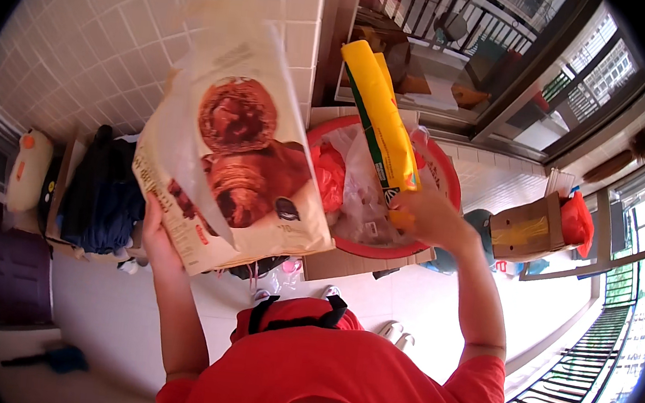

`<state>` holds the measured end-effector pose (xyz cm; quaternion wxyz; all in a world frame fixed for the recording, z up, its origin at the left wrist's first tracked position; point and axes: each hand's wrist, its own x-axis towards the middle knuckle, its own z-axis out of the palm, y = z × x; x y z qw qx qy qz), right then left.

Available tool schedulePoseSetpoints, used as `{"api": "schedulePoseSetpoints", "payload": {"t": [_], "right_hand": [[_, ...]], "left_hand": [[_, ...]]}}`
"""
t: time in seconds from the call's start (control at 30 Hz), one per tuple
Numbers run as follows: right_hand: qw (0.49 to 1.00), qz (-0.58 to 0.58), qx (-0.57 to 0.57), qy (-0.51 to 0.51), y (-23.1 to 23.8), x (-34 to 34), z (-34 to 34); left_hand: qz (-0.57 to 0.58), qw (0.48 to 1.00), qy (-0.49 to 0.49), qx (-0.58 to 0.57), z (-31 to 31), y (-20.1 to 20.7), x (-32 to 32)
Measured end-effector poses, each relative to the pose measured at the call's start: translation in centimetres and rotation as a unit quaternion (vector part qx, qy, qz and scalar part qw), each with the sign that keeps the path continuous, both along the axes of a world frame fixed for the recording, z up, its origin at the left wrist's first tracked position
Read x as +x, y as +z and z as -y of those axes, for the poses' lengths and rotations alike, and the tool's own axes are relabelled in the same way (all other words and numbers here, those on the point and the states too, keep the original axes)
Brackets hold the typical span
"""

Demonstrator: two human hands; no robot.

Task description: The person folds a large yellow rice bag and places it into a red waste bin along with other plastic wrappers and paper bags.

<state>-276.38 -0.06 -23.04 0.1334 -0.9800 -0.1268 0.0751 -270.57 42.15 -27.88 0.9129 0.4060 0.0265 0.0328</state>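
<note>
My left hand (165,242) is closed on the lower left edge of a large cream food bag (266,184) printed with pictures of filled pastries. The bag stands tilted, its pale upper end rising in front of the tiled wall. My right hand (431,218) grips the lower end of a long yellow and green flat packet (384,110), holding it up over a red round tub (455,175). In the tub lie crumpled clear plastic bags (361,205) and a red plastic bag (328,175). The cream bag hides part of the tub's left side.
Dark clothes (105,196) lie in a box at the left. To the right stand a brown cardboard box (525,229) and a red bag (577,222). Glass windows (444,66) are behind the tub. Light slippers (395,334) and a blue dustpan (66,359) are on the floor.
</note>
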Motion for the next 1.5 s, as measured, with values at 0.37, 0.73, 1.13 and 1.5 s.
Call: {"api": "schedulePoseSetpoints", "payload": {"t": [0.37, 0.73, 1.13, 1.5], "right_hand": [[0.995, 0.049, -0.081, -0.018, -8.1, 2.7, -6.0], [0.854, 0.012, 0.480, -0.201, 0.2, 1.7, 3.8], [0.725, 0.313, 0.610, -0.062, 11.4, -1.0, -4.7], [0.809, 0.338, 0.479, -0.041, 11.1, 5.5, -10.5]], "left_hand": [[-0.022, 0.998, -0.034, -0.043, -1.0, 0.2, -0.7], [-0.030, 0.998, -0.013, -0.047, -1.8, -0.5, -0.7], [0.016, 0.998, -0.066, -0.003, 8.7, -0.1, -0.8], [0.047, 0.994, -0.081, 0.064, 10.8, 0.6, -1.8]]}}
